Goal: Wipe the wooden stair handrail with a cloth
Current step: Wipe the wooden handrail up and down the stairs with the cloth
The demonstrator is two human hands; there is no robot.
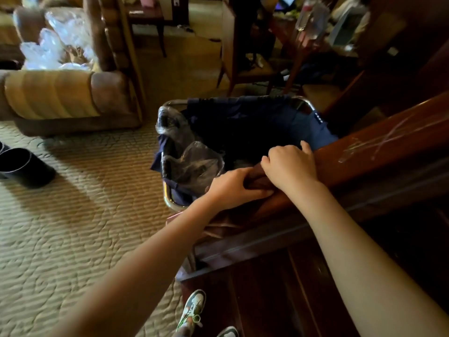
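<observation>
The dark reddish wooden handrail runs from the right edge down to the centre, with pale scratches on its top. A dark brown cloth lies over the rail's lower end and hangs down its near side. My left hand grips the cloth from the left, fingers curled into it. My right hand presses down on the cloth on top of the rail, fingers bent over it. Most of the cloth is hidden under both hands.
A navy fabric hamper with a chrome frame and plastic bags stands just beyond the rail end. A tan sofa sits at the left, chairs and a cluttered table at the back. Carpet covers the floor; my shoe is below.
</observation>
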